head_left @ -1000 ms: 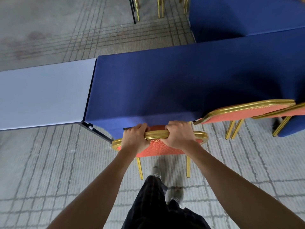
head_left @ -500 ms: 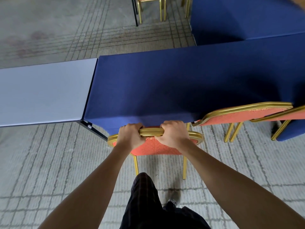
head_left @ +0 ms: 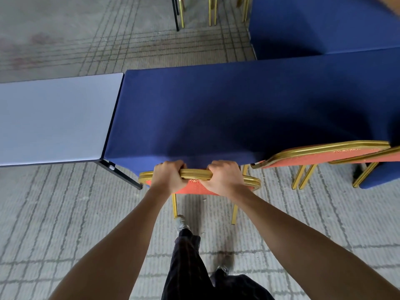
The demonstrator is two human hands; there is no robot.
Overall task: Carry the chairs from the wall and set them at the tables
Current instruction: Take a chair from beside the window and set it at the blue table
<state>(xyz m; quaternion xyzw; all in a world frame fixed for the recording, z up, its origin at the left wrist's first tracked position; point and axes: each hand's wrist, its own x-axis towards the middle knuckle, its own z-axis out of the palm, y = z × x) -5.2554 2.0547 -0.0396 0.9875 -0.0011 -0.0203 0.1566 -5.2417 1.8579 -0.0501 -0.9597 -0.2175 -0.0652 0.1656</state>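
Note:
A chair (head_left: 197, 187) with a gold frame and red-orange padded back stands against the near edge of the blue-clothed table (head_left: 238, 109), its seat hidden under the cloth. My left hand (head_left: 168, 177) grips the top rail of the chair's back on the left. My right hand (head_left: 224, 176) grips the same rail on the right. The chair's two rear gold legs rest on the carpet just in front of my foot.
Two more gold and red chairs (head_left: 320, 154) sit tucked at the same table to the right. A bare grey table (head_left: 54, 118) adjoins on the left. Another blue-clothed table (head_left: 313, 24) and gold chair legs (head_left: 212, 11) stand further back. Grey patterned carpet covers the floor.
The chair has slid forward toward the blue table, both hands still gripping its top rail. My body has stepped closer behind it.

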